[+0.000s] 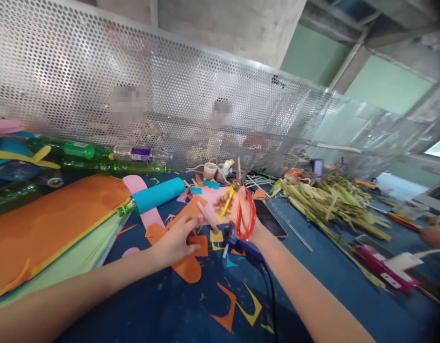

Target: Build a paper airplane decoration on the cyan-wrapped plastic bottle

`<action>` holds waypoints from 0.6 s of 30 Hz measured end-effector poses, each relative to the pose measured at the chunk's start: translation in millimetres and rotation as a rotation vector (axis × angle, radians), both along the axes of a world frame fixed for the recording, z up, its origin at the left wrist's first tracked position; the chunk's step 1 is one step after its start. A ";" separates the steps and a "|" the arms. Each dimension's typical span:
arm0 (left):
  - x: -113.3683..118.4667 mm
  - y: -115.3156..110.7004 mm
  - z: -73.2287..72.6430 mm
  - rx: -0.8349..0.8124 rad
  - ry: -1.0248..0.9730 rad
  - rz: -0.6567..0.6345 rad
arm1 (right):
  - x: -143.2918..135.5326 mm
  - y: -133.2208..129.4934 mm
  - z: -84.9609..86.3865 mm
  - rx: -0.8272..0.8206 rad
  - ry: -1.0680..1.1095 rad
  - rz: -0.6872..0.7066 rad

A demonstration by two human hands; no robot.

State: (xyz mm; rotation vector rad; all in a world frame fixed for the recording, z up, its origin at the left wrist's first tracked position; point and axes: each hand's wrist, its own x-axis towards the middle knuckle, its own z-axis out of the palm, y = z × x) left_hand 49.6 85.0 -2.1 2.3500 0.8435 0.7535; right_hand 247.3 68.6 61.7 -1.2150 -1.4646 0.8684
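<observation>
My right hand (244,209) grips a pair of scissors (245,221) with red handles, blades pointing up and away. Beside its fingers is a small bright yellow piece (227,202); whether they touch it I cannot tell. My left hand (179,238) lies over orange flower-shaped cut-outs (187,269), thumb and fingers apart. Its fingertips are close to a whitish stick (207,216). Below the right wrist lies a blue glue gun (246,245) with a black cable. A bottle wrapped in blue sheet (158,194) lies beyond the left hand.
Orange and yellow scraps (227,307) litter the blue table. Stacked coloured sheets (58,224) and green bottles (84,151) are left. A phone (270,219), dried husks (323,200), a power strip (384,267) and another person's hand (434,232) are right. A perforated metal panel (191,85) stands behind.
</observation>
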 end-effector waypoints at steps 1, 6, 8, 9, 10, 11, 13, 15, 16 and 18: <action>-0.9 3.6 1.8 -0.044 -0.025 0.000 | -6.5 -6.6 -2.3 -0.075 0.171 0.030; -10.1 29.9 20.7 -0.374 -0.322 0.027 | -27.5 -24.7 -14.9 -0.317 0.410 0.197; -16.0 38.1 32.4 -0.586 -0.510 0.018 | -30.4 -28.6 -17.6 -0.270 0.352 0.228; -18.8 40.5 38.6 -0.676 -0.595 0.019 | -31.4 -30.8 -18.2 -0.233 0.324 0.240; -21.3 41.8 44.8 -0.745 -0.665 0.014 | -32.3 -33.3 -18.5 -0.201 0.302 0.255; -23.4 41.8 50.8 -0.793 -0.719 0.006 | -33.3 -35.9 -18.6 -0.179 0.286 0.269; -25.5 39.2 61.6 -0.830 -0.800 -0.017 | -35.4 -41.5 -18.7 -0.160 0.242 0.288; -25.5 34.8 69.9 -0.814 -0.861 -0.024 | -37.4 -46.3 -19.7 -0.141 0.145 0.282; -25.2 32.6 73.1 -0.794 -0.882 -0.021 | -38.1 -48.0 -20.7 -0.121 0.082 0.276; -24.6 29.4 77.2 -0.743 -0.901 -0.011 | -39.0 -50.2 -23.4 -0.080 -0.030 0.273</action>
